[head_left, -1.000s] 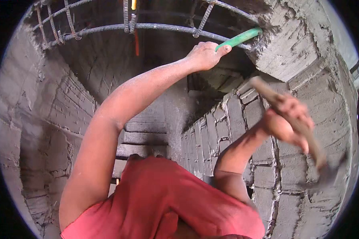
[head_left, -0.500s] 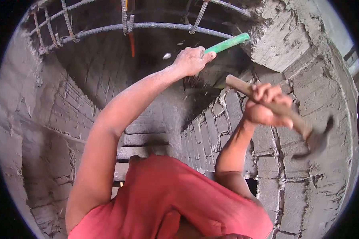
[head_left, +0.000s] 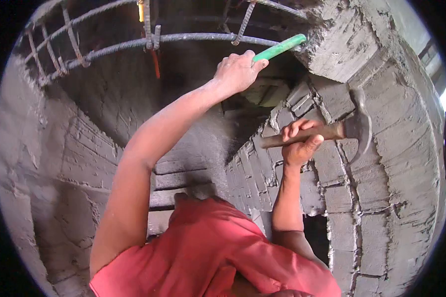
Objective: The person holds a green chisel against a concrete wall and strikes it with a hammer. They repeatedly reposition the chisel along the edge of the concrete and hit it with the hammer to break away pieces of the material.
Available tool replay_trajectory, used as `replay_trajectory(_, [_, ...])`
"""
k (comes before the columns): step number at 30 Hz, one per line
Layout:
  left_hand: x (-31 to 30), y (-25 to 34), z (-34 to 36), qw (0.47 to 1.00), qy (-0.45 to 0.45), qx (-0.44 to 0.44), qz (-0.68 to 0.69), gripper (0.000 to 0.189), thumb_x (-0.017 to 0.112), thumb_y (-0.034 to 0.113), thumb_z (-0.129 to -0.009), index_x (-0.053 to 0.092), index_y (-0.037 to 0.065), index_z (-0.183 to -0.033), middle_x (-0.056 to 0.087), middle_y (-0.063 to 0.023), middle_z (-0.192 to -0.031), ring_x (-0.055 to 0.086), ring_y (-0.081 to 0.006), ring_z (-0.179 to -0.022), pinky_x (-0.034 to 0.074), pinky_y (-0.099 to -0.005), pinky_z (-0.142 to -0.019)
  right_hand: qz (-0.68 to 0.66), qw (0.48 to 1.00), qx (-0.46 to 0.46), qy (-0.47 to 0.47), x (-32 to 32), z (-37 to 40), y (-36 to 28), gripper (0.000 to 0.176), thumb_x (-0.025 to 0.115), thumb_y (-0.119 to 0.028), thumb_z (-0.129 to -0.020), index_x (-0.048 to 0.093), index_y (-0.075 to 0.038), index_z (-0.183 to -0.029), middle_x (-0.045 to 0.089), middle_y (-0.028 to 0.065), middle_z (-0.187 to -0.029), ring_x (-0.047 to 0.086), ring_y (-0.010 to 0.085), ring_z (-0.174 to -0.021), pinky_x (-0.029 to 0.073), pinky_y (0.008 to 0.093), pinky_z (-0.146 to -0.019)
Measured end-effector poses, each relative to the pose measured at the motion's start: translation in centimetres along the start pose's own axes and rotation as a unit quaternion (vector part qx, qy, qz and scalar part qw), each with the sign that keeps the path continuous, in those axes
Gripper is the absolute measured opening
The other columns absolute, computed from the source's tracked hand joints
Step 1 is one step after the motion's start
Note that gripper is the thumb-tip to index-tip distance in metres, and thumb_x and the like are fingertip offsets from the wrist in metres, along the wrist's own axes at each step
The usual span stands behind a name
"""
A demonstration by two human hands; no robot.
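My left hand [head_left: 238, 69] is raised and closed around a green chisel [head_left: 280, 47], whose tip rests against the broken edge of a concrete beam [head_left: 342, 44]. My right hand [head_left: 300, 141] grips the wooden handle of a claw hammer [head_left: 358, 124]. The hammer's metal head stands to the right of the hand, close to the block wall [head_left: 376, 198] and below the chisel tip. Both arms reach up from my red shirt [head_left: 208, 252] at the bottom of the view.
Bare steel rebar [head_left: 134, 42] with stirrups runs across the top left, coming out of the chipped concrete. Grey block walls with rough mortar joints close in on the left [head_left: 49, 163] and right. A dark narrow gap lies between them.
My right hand has swung the hammer up from the lower right, so its head now sits higher, beside the wall below the chisel. My left hand has kept hold of the chisel at the concrete.
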State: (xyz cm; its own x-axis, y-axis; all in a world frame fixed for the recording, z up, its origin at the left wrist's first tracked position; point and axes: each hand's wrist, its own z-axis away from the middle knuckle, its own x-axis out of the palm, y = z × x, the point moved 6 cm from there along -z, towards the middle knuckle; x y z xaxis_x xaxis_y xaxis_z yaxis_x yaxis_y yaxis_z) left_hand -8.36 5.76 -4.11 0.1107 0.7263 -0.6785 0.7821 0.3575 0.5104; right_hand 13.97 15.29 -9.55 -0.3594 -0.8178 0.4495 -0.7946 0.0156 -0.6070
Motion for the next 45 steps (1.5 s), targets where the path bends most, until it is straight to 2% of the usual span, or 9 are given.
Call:
replay_trajectory(3, [-3.2, 2.4, 0.3, 0.999, 0.004, 0.013, -0.049, 0.047, 0.053, 0.048, -0.097, 0.058, 0.001, -0.097, 0.065, -0.0272, -0.075, 0.066, -0.0463, -0.078, 0.052, -0.0562, -0.071, 0.004, 1.000, 0.014, 0.021, 0.5, 0.2, 1.5, 0.059, 0.053, -0.066, -0.091, 0.041, -0.009, -0.098, 0.046, 0.0065, -0.072, 0.046, 0.0164, -0.055, 0.045, 0.0301, -0.051])
replay_trajectory(7, [-4.9, 3.5, -1.0, 0.991, -0.009, 0.044, -0.125, 0.048, 0.057, 0.046, -0.095, 0.063, -0.002, -0.090, 0.066, -0.0249, -0.074, 0.067, -0.0439, -0.076, 0.054, -0.0517, -0.071, -0.137, 0.990, -0.009, 0.037, 3.1, -0.4, 3.7, 0.057, 0.041, -0.070, -0.093, 0.039, -0.013, -0.099, 0.045, 0.0054, -0.071, 0.046, 0.0173, -0.053, 0.045, 0.0347, -0.052])
replay_trajectory(13, [-6.2, 6.2, -1.1, 0.965, 0.012, 0.074, -0.250, 0.044, 0.057, 0.049, -0.095, 0.062, 0.005, -0.092, 0.067, -0.0211, -0.075, 0.067, -0.0419, -0.074, 0.054, -0.0524, -0.067, -0.203, 0.975, -0.060, 0.069, 5.6, -2.6, 5.2, 0.058, 0.032, -0.074, -0.093, 0.038, -0.016, -0.096, 0.044, 0.0048, -0.065, 0.045, 0.0176, -0.046, 0.045, 0.0355, -0.048])
replay_trajectory(15, [-7.7, 7.5, -1.2, 0.945, 0.028, 0.040, -0.325, 0.043, 0.056, 0.052, -0.094, 0.061, 0.009, -0.094, 0.067, -0.0180, -0.073, 0.068, -0.0404, -0.073, 0.054, -0.0530, -0.065, -0.239, 0.966, -0.058, 0.075, 5.7, -3.4, 5.5, 0.058, 0.032, -0.074, -0.093, 0.038, -0.017, -0.095, 0.044, 0.0047, -0.065, 0.046, 0.0179, -0.046, 0.046, 0.0360, -0.048])
replay_trajectory(21, [-10.8, 9.6, -2.4, 0.885, 0.105, 0.106, -0.441, 0.051, 0.056, 0.060, -0.090, 0.056, 0.010, -0.089, 0.064, -0.0166, -0.063, 0.068, -0.0378, -0.063, 0.053, -0.0489, -0.051, -0.371, 0.916, -0.007, 0.153, 6.8, -5.9, 5.7, 0.058, 0.037, -0.077, -0.089, 0.040, -0.019, -0.093, 0.043, 0.0032, -0.063, 0.044, 0.0178, -0.044, 0.044, 0.0365, -0.046])
replay_trajectory(25, [-10.9, 8.8, -3.1, 0.874, 0.108, 0.158, -0.446, 0.053, 0.058, 0.062, -0.088, 0.054, 0.008, -0.087, 0.062, -0.0159, -0.060, 0.066, -0.0364, -0.058, 0.051, -0.0477, -0.047, -0.406, 0.893, 0.064, 0.183, 7.9, -6.7, 6.6, 0.056, 0.039, -0.074, -0.091, 0.042, -0.019, -0.093, 0.043, 0.0020, -0.059, 0.043, 0.0162, -0.041, 0.043, 0.0371, -0.042])
replay_trajectory(31, [-11.0, 8.5, -1.8, 0.869, 0.134, 0.237, -0.412, 0.049, 0.067, 0.056, -0.084, 0.052, 0.009, -0.089, 0.063, -0.0110, -0.066, 0.066, -0.0330, -0.059, 0.050, -0.0437, -0.048, -0.421, 0.885, 0.024, 0.196, 9.5, -6.3, 5.6, 0.057, 0.038, -0.075, -0.091, 0.041, -0.018, -0.094, 0.043, 0.0028, -0.059, 0.042, 0.0169, -0.041, 0.043, 0.0365, -0.042])
replay_trajectory(37, [-11.8, 9.2, -2.4, 0.865, 0.117, 0.282, -0.399, 0.043, 0.069, 0.051, -0.085, 0.052, 0.013, -0.093, 0.066, -0.0105, -0.069, 0.067, -0.0332, -0.063, 0.050, -0.0450, -0.050, -0.440, 0.867, 0.064, 0.222, 11.8, -6.7, 7.4, 0.060, 0.036, -0.076, -0.091, 0.040, -0.016, -0.092, 0.042, 0.0035, -0.059, 0.041, 0.0180, -0.040, 0.041, 0.0363, -0.039])
replay_trajectory(45, [-11.6, 8.8, -3.4, 0.862, 0.102, 0.259, -0.424, 0.052, 0.070, 0.054, -0.083, 0.048, 0.008, -0.095, 0.063, -0.0145, -0.063, 0.066, -0.0360, -0.060, 0.049, -0.0458, -0.050, -0.432, 0.860, 0.052, 0.266, 12.5, -7.2, 9.8, 0.054, 0.032, -0.066, -0.098, 0.039, -0.014, -0.086, 0.041, 0.0034, -0.055, 0.041, 0.0163, -0.038, 0.041, 0.0343, -0.036])
